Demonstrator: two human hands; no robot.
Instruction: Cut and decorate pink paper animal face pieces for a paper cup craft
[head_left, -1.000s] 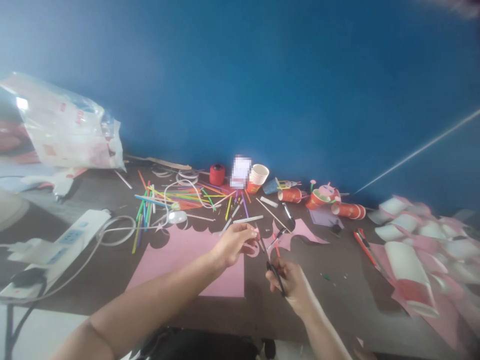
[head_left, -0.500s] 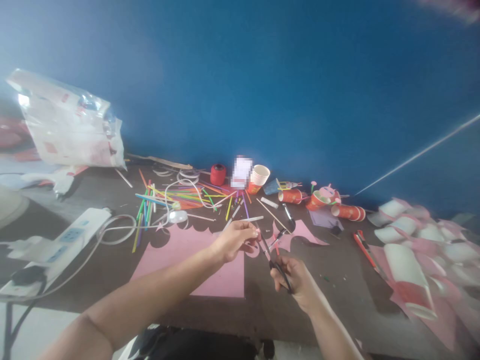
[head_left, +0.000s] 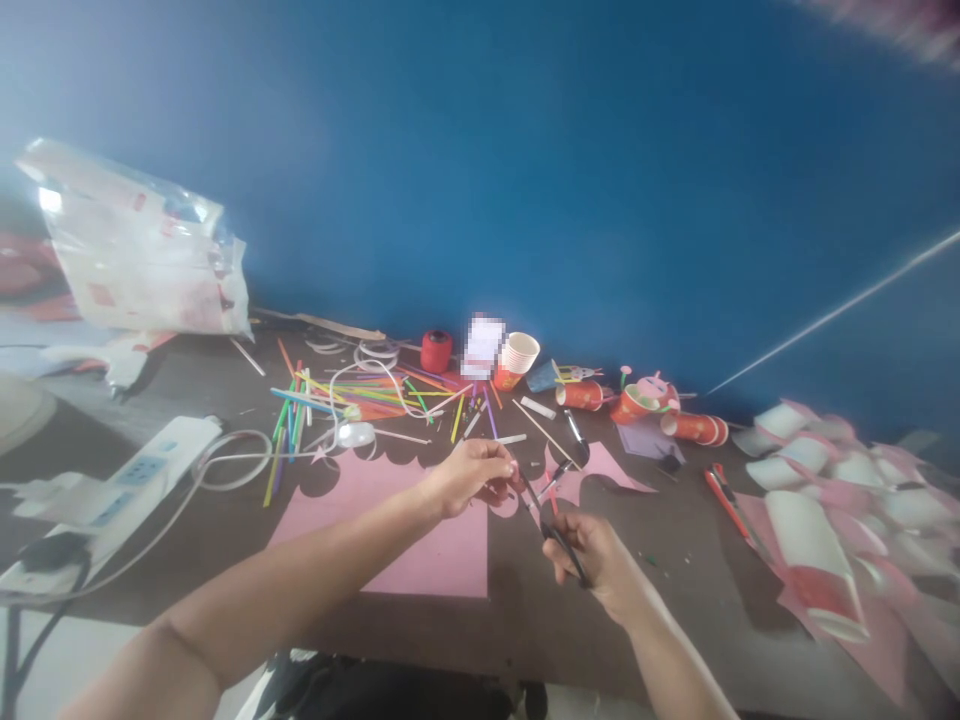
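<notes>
My left hand (head_left: 472,472) is held over the pink paper sheet (head_left: 390,520), fingers pinched on a small pink paper piece (head_left: 513,477). My right hand (head_left: 592,558) is closed round the black handles of a pair of scissors (head_left: 547,515). The blades point up and left, and their tips meet the small pink piece at my left fingertips. Both hands hover just above the dark tabletop (head_left: 660,590).
Coloured straws (head_left: 352,398), a red thread spool (head_left: 435,351) and paper cups (head_left: 517,355) lie by the blue wall. A white power strip (head_left: 127,485) with cable sits left, below a plastic bag (head_left: 135,255). Cut cups and pink scraps (head_left: 817,510) pile up right, near a red utility knife (head_left: 724,492).
My right hand with the scissors has shifted slightly right and down. My left hand has stayed almost in place, still pinching the pink piece.
</notes>
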